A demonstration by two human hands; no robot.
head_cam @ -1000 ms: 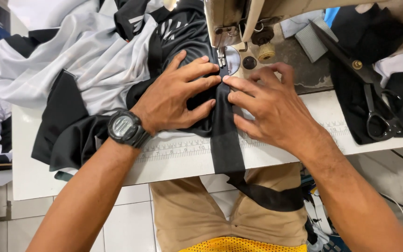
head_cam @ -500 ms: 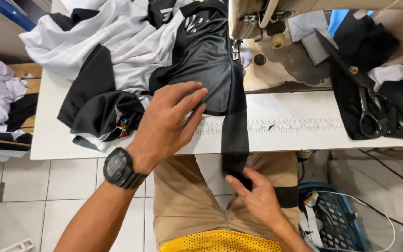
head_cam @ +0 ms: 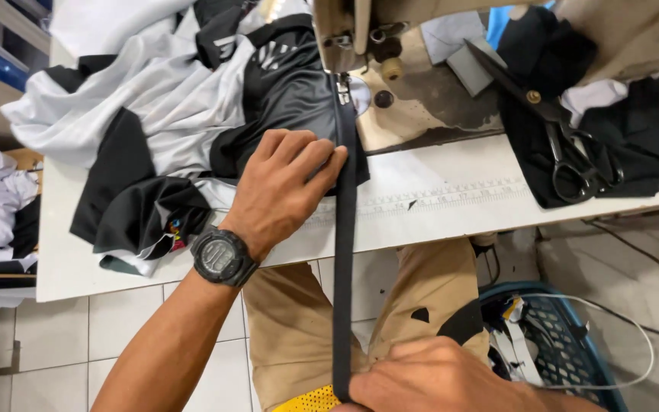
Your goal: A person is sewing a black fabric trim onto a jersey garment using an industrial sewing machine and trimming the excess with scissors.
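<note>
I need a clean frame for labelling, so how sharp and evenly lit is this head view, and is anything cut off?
Head view: light is even and soft, with only faint shadows; the left hand and black strip are sharp; the dark fabric shows a mild sheen, no harsh glare; the right hand is cropped by the bottom edge; the table edge bows slightly, hinting at wide-angle distortion.

A long, narrow black fabric strip [head_cam: 344, 252] runs straight and taut from the sewing machine's needle down over the white table edge to the lower frame. Beside its upper end lies a shiny black-and-grey synthetic garment [head_cam: 192, 99], crumpled flat across the tabletop, touching the strip.
</note>
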